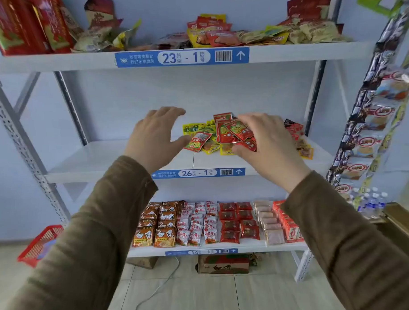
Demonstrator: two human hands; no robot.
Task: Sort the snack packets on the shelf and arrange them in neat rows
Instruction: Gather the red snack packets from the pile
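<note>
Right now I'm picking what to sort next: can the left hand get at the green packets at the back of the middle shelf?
Probably yes. The left hand hovers open beside the pile, and the green packets lie uncovered just past its fingertips, left of the red packets the right hand grips.

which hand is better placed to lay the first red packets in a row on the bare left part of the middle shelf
Probably the right hand: it grips a bunch of red packets. The left hand is open, holding nothing, nearer the middle shelf's bare part, so it could steady the row.
</note>
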